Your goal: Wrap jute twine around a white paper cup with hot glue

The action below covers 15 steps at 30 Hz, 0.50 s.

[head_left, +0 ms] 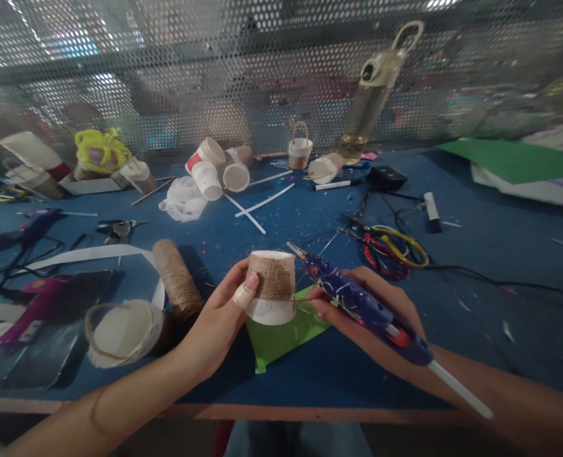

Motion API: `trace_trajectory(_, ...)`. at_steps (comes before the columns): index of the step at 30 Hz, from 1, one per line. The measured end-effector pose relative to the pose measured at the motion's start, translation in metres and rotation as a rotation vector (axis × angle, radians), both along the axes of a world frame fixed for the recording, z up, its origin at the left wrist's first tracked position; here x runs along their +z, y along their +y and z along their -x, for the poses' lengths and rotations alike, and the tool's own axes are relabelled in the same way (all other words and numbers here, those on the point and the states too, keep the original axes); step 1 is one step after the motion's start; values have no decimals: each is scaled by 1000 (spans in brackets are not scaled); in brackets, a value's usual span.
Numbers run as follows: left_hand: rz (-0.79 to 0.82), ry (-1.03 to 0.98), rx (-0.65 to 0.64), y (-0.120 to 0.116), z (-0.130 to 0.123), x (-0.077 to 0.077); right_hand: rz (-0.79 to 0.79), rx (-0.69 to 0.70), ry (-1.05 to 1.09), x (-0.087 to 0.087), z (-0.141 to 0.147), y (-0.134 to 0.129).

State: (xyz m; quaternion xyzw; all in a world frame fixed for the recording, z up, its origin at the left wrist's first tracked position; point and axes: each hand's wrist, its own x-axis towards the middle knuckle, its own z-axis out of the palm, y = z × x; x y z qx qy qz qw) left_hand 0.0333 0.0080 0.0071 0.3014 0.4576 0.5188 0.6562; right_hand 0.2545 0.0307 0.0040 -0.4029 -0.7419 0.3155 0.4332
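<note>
The left hand (226,311) was closed around a twine-wrapped cup (274,279), its thumb pressed on the wall, while the right hand (395,295) gripped a blue glue gun (352,298) and seemed to pinch a loose twine strand (303,299) between its fingertips. The two hands were apart, with the strand spanning the gap from the cup's right side. The cup sat above the middle of the counter's near edge, its axis roughly upright, directly in the left hand and to the left of the right one. The gun's long axis ran slantwise, its white glue stick (459,387) aimed at the counter's near right corner and its nozzle (296,249) by the cup's upper right rim; whether they touched could not be told. That short offset between nozzle and rim looked like the relation that mattered most, with the left hand setting the cup's angle. Beneath lay a green sheet (281,346). Left of the left hand was a twine roll (179,279), with a handled cup (124,333) nearer the counter's near edge. Pliers (381,257) lay beyond the right hand, and a bottle (369,101) stood at the counter's far edge (424,154).
</note>
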Motion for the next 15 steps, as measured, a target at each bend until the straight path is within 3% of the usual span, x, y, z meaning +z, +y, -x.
trace_trajectory(6,0,-4,12,-1,2,2,103,23,72,-3,-2,3)
trace_trajectory(15,-30,-5,6,-2,4,-3,230,71,221,8,1,6)
